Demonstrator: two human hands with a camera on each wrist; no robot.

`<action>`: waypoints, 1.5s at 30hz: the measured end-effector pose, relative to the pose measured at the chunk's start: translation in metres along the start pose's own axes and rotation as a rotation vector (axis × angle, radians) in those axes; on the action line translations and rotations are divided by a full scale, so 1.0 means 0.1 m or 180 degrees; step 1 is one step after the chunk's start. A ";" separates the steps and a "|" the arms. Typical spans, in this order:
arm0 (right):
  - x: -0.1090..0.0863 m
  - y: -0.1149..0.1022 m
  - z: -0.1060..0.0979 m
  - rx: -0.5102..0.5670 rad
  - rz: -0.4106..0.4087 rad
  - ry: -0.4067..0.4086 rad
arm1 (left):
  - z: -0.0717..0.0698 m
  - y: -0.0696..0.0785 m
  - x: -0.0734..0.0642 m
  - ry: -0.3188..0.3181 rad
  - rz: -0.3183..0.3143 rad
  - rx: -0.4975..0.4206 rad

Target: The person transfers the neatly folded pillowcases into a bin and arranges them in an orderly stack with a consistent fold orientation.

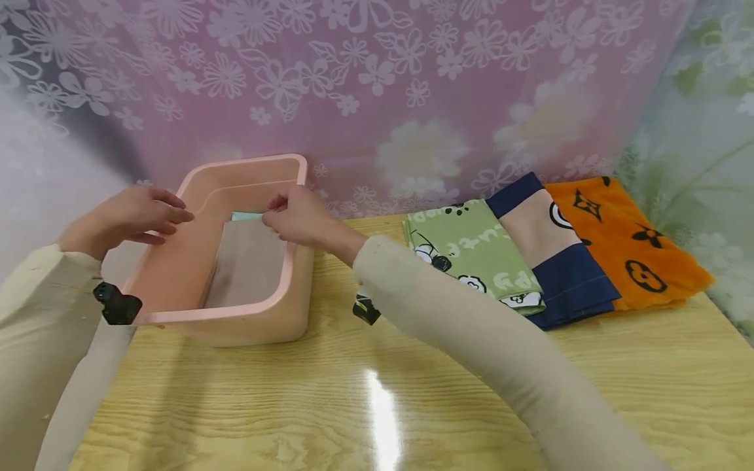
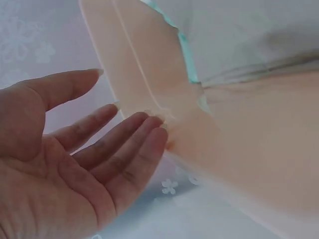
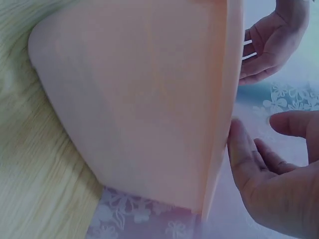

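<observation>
Apart, LH (image 1: 138,216) & RH (image 1: 302,219) at opp. bin edges (image 1: 224,313)

Place: a home, I'd say
Curtain (image 1: 359,140): pink, white-flowered
Surface (image 1: 294,392): flat, yellow wood-grain
Tub (image 1: 259,330): peach, rectangular plastic

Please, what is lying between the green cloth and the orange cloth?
A navy-and-beige cloth lies between the green cloth and the orange cloth; the head view shows this.
</observation>
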State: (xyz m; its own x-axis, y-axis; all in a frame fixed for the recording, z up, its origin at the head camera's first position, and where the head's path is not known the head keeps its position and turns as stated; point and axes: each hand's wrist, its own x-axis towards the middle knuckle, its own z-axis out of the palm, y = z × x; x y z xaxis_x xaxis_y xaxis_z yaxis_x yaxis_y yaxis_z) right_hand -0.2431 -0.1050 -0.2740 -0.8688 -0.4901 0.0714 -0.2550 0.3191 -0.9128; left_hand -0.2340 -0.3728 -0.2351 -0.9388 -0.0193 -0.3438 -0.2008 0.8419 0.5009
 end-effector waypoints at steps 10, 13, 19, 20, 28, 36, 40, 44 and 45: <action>-0.17 0.10 -0.35 -0.1016 -0.0436 -0.0073 | 0.05 0.21 -0.07 0.0019 0.0291 0.0014; -0.21 0.15 -0.46 -0.1523 -0.0653 -0.0130 | 0.11 0.37 -0.12 0.0170 0.0390 0.0258; -0.24 0.31 -0.68 -0.2195 -0.0923 -0.0148 | 0.29 0.80 -0.25 0.0612 0.0675 0.0679; -0.25 0.34 -0.73 -0.2301 -0.0901 -0.0132 | 0.32 0.88 -0.27 0.0708 0.0740 0.0752; -0.38 0.59 -1.15 -0.2652 -0.0530 -0.0129 | 0.65 1.43 -0.47 0.1108 0.1096 0.1356; -0.56 0.83 -1.54 -0.2941 -0.0213 -0.0207 | 0.89 1.76 -0.48 0.1111 0.1555 0.1199; -0.64 0.92 -1.69 -0.3029 -0.0110 -0.0264 | 0.99 1.89 -0.42 0.1158 0.1603 0.1337; -0.70 0.99 -1.78 -0.3175 -0.0059 -0.0292 | 1.13 1.97 -0.31 0.1119 0.1554 0.1472; -0.72 1.01 -1.80 -0.3208 -0.0060 -0.0295 | 1.18 1.98 -0.29 0.1120 0.1562 0.1505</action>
State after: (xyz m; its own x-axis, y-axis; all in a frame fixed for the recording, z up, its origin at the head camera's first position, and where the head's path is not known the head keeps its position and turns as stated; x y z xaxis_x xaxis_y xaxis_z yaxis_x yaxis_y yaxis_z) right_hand -0.2828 0.1085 -0.2987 -0.8354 -0.5495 0.0118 -0.5452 0.8258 -0.1439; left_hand -0.2139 -0.1421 -0.2195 -0.9392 0.3122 0.1431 0.3287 0.9380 0.1105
